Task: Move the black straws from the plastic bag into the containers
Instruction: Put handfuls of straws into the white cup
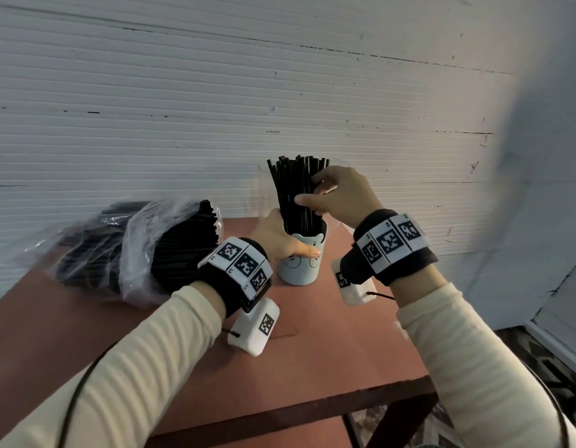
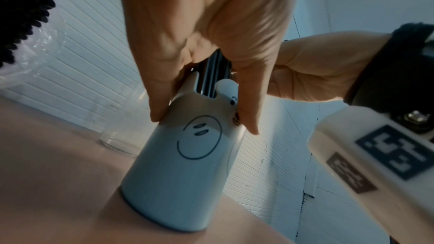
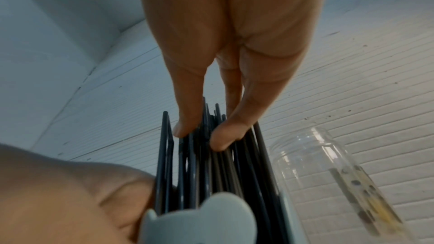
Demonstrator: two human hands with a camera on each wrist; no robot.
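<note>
**Black straws bunched in a pale blue cup, both hands on the job**

Black straws (image 1: 296, 192) stood upright in a pale blue cup (image 1: 301, 260) just right of centre in the head view, on a reddish-brown table (image 1: 328, 350). The left hand (image 1: 277, 236) wrapped the cup's upper part, thumb lying across its front. The right hand (image 1: 340, 197) curled round the bundle above the rim, thumb towards the camera and fingers behind. At centre left lay a clear plastic bag (image 1: 134, 250) on its side, packed with more straws, its open end facing the cup. A clear glass jar (image 1: 264, 189) stood behind the cup, against a white ribbed wall (image 1: 151, 108).

From the left wrist, the left hand (image 2: 206, 44) filled the upper centre, fingertips (image 2: 159, 112) and thumb clamped on either side of the cup (image 2: 185, 183), which bore a drawn circle face. The right hand (image 2: 312, 70) showed at centre right, the jar's base (image 2: 117, 142) at centre left.

From the right wrist, the right hand (image 3: 230, 44) reached down from the top, fingertips (image 3: 185, 127) pressed into the straws (image 3: 211, 173) with a thumb opposite. The cup's rim (image 3: 199, 220) sat at the bottom, the left hand (image 3: 70, 192) at lower left, the jar (image 3: 328, 173) at lower right.
</note>
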